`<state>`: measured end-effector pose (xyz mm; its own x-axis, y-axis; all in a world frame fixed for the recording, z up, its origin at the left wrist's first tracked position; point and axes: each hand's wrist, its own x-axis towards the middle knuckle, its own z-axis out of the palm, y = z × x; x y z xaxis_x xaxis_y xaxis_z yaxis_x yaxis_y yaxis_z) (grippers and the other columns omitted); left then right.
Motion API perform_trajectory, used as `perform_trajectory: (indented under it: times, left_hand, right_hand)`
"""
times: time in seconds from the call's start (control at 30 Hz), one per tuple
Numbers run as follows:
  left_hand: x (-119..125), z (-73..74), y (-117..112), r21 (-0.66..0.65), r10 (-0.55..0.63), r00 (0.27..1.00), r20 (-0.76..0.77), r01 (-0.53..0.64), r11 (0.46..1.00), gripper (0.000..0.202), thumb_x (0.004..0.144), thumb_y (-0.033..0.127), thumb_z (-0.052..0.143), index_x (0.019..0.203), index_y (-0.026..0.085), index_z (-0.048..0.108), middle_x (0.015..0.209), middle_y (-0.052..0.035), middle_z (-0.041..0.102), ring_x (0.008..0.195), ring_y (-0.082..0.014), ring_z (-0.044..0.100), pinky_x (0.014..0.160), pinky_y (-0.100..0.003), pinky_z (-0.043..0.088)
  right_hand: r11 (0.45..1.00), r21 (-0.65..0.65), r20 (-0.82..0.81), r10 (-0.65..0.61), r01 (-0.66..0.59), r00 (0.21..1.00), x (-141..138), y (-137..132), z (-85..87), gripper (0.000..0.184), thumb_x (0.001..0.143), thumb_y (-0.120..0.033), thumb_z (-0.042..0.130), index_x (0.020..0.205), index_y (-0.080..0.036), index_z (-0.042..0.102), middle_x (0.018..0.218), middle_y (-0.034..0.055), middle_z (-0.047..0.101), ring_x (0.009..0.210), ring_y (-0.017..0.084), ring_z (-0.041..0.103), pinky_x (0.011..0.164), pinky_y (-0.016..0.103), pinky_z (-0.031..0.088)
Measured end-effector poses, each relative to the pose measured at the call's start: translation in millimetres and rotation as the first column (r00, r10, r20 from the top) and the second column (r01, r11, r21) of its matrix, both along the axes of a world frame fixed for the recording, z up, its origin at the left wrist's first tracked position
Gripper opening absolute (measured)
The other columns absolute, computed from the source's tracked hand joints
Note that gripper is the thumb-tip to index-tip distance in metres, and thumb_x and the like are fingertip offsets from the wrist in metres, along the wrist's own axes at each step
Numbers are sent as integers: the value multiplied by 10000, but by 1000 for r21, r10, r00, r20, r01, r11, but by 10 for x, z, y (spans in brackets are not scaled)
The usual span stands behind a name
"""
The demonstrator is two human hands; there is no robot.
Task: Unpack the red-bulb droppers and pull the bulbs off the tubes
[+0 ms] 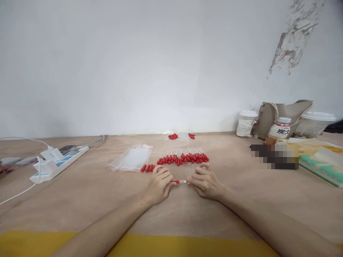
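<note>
Between my two hands lies a dropper pipette, its red rubber bulb (177, 182) on the end of a clear glass tube (183, 181). My left hand (160, 185) is closed on the bulb end. Pinched in my right hand (207, 182) is the other end of the tube. Just beyond my hands, a row of droppers with red bulbs (183, 158) lies side by side, tubes pointing toward the wall. Several loose red bulbs (147, 168) sit beside my left hand, partly hidden by it. Bare glass tubes (188, 169) lie near my right fingers.
Clear zip bags (134, 157) lie left of the droppers. Bagged red-bulb droppers (173, 136) rest by the wall. A white power strip (60, 164) with cables is at left. Cups, a bottle (280, 130), a grey bag (285, 110) and a green tissue pack (320, 167) stand at right.
</note>
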<state>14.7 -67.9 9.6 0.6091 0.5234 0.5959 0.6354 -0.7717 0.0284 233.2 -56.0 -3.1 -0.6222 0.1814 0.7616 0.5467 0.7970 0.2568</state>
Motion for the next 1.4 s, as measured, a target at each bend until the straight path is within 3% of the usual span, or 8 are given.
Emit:
perform_trajectory:
  times: [0.13, 0.23, 0.4, 0.6, 0.73, 1.0, 1.2, 1.4]
  left_hand:
    - [-96, -16, -13, -10, 5, 999, 43, -4, 1000, 189, 849, 234, 422, 752, 187, 577, 714, -16, 599, 777, -154, 515, 826, -356, 328]
    - [-246, 31, 14, -44, 66, 982, 174, -59, 997, 177, 845, 239, 430, 780, 189, 587, 740, -24, 608, 777, -152, 531, 776, -320, 380]
    - [-568, 202, 206, -186, 326, 869, 371, -274, 943, 218, 830, 272, 427, 888, 184, 617, 899, -51, 585, 857, -160, 543, 751, -282, 436]
    - [-936, 182, 465, -360, 629, 726, 278, -529, 769, 332, 782, 296, 420, 1008, 143, 609, 824, -62, 548, 722, -161, 568, 661, -284, 463]
    - [-944, 116, 497, -357, 629, 738, 245, -534, 766, 318, 759, 350, 464, 996, 167, 571, 818, -38, 590, 658, -141, 566, 612, -256, 446]
    - [-863, 141, 467, -386, 672, 735, 93, -595, 705, 252, 714, 409, 521, 834, 193, 570, 754, -12, 635, 647, -149, 566, 591, -246, 401]
    - [-839, 171, 440, -261, 618, 768, 169, -570, 779, 278, 758, 431, 471, 826, 192, 595, 804, -29, 637, 712, -177, 553, 629, -277, 398]
    - [-482, 246, 446, -127, 413, 904, 110, -399, 908, 175, 764, 339, 506, 798, 201, 609, 809, -34, 626, 818, -202, 537, 735, -319, 397]
  right_hand:
    - [999, -48, -21, -18, 17, 1000, 86, 27, -17, 159, 825, -206, 460, 780, -204, 613, 554, -22, 549, 628, 117, 399, 771, 312, 258]
    - [983, -135, -106, -141, 126, 984, 217, 102, -25, 186, 831, -233, 456, 764, -200, 626, 605, -3, 588, 646, 121, 439, 770, 311, 257]
    - [916, -274, -145, -341, 294, 929, 299, 185, -12, 226, 850, -263, 414, 906, -208, 625, 691, 12, 642, 673, 121, 525, 739, 292, 248]
    - [818, -369, -80, -502, 442, 861, 216, 146, -21, 157, 801, -234, 430, 766, -179, 573, 641, -1, 629, 626, 125, 547, 704, 286, 245]
    - [780, -378, -21, -546, 499, 837, 186, 144, -40, 168, 798, -211, 416, 752, -190, 576, 669, 11, 640, 664, 141, 561, 696, 291, 243]
    - [790, -448, -19, -476, 418, 879, 76, 92, -45, 197, 833, -308, 431, 871, -246, 614, 813, -1, 658, 799, 148, 559, 737, 295, 261]
    - [826, -400, 2, -434, 398, 901, 60, 64, -34, 305, 799, -475, 457, 888, -225, 607, 895, 42, 624, 832, 180, 532, 748, 331, 288]
    - [813, -442, 38, -406, 380, 913, 82, 65, -30, 387, 781, -532, 447, 955, -223, 602, 936, 58, 586, 848, 189, 514, 756, 350, 322]
